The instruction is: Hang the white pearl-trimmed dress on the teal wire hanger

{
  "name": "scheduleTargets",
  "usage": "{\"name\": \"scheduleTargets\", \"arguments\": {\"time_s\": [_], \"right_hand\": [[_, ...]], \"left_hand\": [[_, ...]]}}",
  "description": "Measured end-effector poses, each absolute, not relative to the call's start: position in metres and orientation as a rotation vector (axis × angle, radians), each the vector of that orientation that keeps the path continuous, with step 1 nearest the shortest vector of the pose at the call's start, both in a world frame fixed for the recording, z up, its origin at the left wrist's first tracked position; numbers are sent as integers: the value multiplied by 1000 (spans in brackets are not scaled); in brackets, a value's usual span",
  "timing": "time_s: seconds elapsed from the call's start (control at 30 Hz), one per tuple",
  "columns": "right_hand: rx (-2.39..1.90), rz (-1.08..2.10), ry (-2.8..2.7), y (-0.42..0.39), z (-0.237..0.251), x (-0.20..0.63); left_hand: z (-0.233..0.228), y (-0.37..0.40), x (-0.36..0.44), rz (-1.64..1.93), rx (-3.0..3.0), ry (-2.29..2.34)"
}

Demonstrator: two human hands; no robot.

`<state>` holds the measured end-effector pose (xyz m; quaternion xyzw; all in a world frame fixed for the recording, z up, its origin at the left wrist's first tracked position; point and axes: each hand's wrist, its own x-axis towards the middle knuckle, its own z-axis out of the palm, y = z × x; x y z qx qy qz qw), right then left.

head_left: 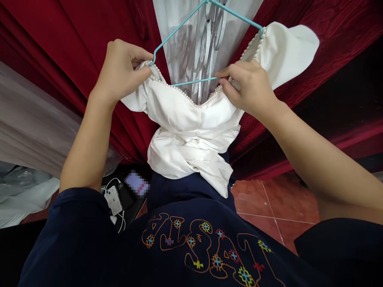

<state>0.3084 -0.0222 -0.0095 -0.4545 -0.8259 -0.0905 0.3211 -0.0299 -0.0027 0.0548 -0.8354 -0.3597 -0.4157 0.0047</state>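
A white satin garment (191, 135) with a pearl-beaded neckline hangs on a turquoise wire hanger (179, 27) in front of me. My left hand (121, 69) pinches the garment's left shoulder edge right where the hanger's left corner sits. My right hand (249, 85) grips the beaded neckline on the right side, with its fingertips touching the hanger's lower bar. The right sleeve (287, 50) puffs out beyond the hanger's right end. The garment's lower part bunches against my dark blue shirt.
Red velvet drapes (74, 36) hang behind, with a clear plastic-covered garment (206, 44) between them. Pale fabric (26, 119) lies at left. Two phones with white cables (115, 199) rest on a dark surface below. Red floor tiles (269, 199) show at lower right.
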Motion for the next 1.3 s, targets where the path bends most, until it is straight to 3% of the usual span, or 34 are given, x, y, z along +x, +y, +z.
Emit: {"name": "scheduleTargets", "arguments": {"time_s": [0.3, 0.5, 0.6, 0.77, 0.87, 1.0, 1.13, 1.3], "right_hand": [[-1237, -282, -2100, -24, -7, 299], [-1308, -278, -2068, -30, -5, 285], [-1324, -228, -2046, -30, -5, 285], [-1297, -242, -2037, -31, -6, 289], [-1207, -213, -2023, -29, -8, 289], [-1023, -398, -1914, -27, -9, 294], [-1063, -712, -1675, -22, 3, 315], [-1113, -356, -1584, -13, 24, 342]], "left_hand": [[57, 10, -42, -1195, -2125, -1587], [57, -8, -76, -603, -2344, -2244], [53, -31, -66, -532, -2505, -2048], [47, -60, -33, -989, -2471, -1386], [42, -48, -25, -1074, -2471, -1120], [27, -21, -25, -942, -2550, -1274], [18, -17, -27, -1045, -2576, -1193], [23, -24, -32, -977, -2611, -1164]]}}
